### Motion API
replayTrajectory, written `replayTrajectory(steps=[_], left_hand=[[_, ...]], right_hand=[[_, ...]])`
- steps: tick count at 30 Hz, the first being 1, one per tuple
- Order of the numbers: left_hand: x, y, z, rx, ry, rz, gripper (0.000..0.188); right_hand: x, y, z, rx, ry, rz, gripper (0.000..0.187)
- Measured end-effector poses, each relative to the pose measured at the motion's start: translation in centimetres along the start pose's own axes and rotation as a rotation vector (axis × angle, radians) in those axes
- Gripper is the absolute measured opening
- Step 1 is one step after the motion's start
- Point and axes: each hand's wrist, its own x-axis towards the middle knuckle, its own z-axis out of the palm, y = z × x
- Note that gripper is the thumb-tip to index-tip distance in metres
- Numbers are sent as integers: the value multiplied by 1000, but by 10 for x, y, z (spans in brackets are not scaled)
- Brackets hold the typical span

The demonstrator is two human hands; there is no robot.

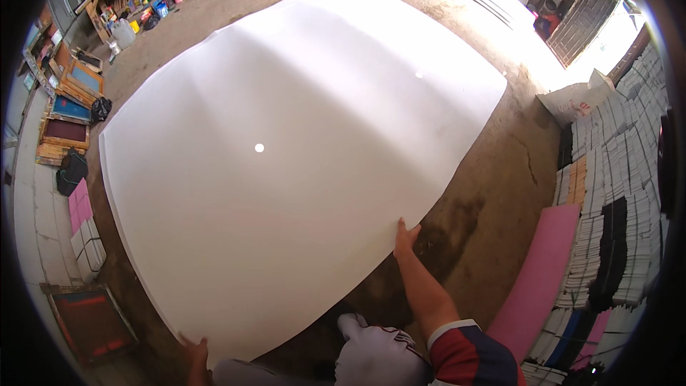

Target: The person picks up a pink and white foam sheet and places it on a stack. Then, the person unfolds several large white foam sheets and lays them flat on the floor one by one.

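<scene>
Smooth sheet (286,200), rough matt floor (504,164)

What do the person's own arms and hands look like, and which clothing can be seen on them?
The left hand and right hand are without gloves. The right forearm is bare, with no watch or bracelet visible. Above it is a short sleeve in red and dark blue, with a white band at its edge. No left sleeve can be made out.
</scene>
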Motion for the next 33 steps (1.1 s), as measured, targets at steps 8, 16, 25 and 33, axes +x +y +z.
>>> replayTrajectory(steps=[8,16,25,33], left_hand=[[-171,196,3,447,-515,1176,138],[-230,207,75,369,-178,986,92],[-193,239,54,407,-108,993,72],[-181,253,87,447,-53,895,72]], right_hand=[[2,9,17,109,51,-164,90],[-1,-7,41,170,-20,-174,90],[5,-19,100,158,-94,-25,98],[14,-17,110,78,-115,143,101]])
